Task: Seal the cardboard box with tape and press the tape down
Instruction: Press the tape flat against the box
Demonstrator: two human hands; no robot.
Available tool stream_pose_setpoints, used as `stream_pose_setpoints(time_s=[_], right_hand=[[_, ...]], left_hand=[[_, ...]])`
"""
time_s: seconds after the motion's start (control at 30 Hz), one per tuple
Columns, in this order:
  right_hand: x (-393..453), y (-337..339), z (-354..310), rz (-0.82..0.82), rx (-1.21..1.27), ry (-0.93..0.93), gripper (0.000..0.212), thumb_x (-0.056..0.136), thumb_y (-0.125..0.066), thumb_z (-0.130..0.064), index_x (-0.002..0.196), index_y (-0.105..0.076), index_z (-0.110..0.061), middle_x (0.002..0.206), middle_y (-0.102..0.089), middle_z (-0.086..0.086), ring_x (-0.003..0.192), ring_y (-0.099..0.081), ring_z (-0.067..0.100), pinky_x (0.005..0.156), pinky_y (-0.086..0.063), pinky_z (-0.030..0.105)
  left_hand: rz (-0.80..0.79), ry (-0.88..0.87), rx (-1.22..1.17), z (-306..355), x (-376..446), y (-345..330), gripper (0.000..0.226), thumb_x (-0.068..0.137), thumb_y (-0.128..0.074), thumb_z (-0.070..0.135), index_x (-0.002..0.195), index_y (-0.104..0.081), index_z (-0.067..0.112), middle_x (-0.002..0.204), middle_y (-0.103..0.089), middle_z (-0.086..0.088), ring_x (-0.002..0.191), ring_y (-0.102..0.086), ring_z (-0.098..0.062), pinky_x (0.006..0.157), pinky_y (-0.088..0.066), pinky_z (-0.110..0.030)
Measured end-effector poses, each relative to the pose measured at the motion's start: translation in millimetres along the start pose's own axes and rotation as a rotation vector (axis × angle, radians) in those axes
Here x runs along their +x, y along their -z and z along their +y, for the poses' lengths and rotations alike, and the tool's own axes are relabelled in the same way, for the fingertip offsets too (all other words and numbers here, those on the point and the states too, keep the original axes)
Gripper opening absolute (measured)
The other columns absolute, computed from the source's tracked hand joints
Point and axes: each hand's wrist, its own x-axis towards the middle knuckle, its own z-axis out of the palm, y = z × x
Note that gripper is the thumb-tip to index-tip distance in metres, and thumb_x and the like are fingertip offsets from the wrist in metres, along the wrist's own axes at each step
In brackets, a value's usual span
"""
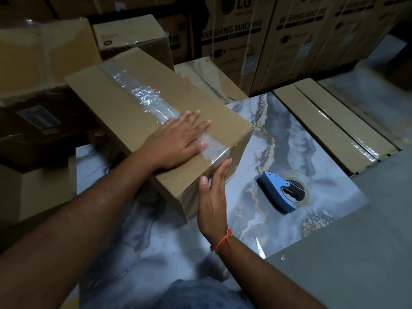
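A closed brown cardboard box [124,103] lies on a marbled grey table [296,139]. A wrinkled strip of clear tape [142,94] runs along its top seam and folds over the near end. My left hand [178,139] lies flat on the top near that end, fingers spread over the tape. My right hand [214,197] is pressed flat against the box's near end face, fingertips on the folded-over tape. A blue tape dispenser [281,190] lies on the table to the right of the box, with no hand touching it.
Big washing machine cartons [240,41] line the back. More cardboard boxes [40,54] stand at the left, and flat taped cartons [330,121] lie at the right. A plain grey surface [347,253] fills the lower right.
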Motion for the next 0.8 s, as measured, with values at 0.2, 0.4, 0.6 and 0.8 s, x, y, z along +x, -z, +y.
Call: stream_pose_setpoints(time_s=[0.2,0.4,0.6,0.8], right_hand=[[6,16,31,-0.207,-0.045,-0.267,0.071,0.106,-0.031,-0.043,0.157,0.011,-0.020,0.167,0.014,-0.006,0.152,0.006,0.003,0.124,-0.002,0.023],[6,31,29,-0.290,-0.171,-0.283,0.076,0.104,-0.038,-0.045,0.159,0.005,-0.015,0.168,0.005,-0.001,0.153,0.000,0.007,0.117,-0.004,0.016],[9,48,17,-0.370,-0.217,-0.190,0.084,0.099,-0.053,-0.039,0.159,0.000,-0.013,0.169,0.000,-0.001,0.154,-0.001,0.007,0.115,-0.005,0.013],[20,79,12,-0.435,-0.127,-0.090,0.086,0.089,-0.061,-0.036,0.160,-0.014,-0.022,0.165,-0.020,-0.010,0.151,-0.019,0.003,0.122,-0.022,0.026]], left_hand=[[0.024,0.202,0.030,-13,6,3,0.071,0.102,-0.025,0.065,0.163,-0.005,0.037,0.174,0.001,-0.001,0.160,0.002,-0.021,0.126,-0.006,-0.048],[0.017,0.325,-0.007,7,4,-1,0.073,0.104,-0.022,0.058,0.164,-0.001,0.021,0.173,0.006,-0.010,0.160,0.007,-0.027,0.127,-0.002,-0.047],[-0.002,0.372,-0.040,37,-8,-8,0.078,0.104,-0.021,0.059,0.164,-0.002,0.013,0.173,0.008,-0.013,0.159,0.010,-0.029,0.128,0.000,-0.047],[-0.026,0.391,-0.050,68,-13,-11,0.077,0.105,-0.027,0.055,0.164,-0.004,0.011,0.173,0.008,-0.012,0.159,0.010,-0.029,0.128,-0.001,-0.046]])
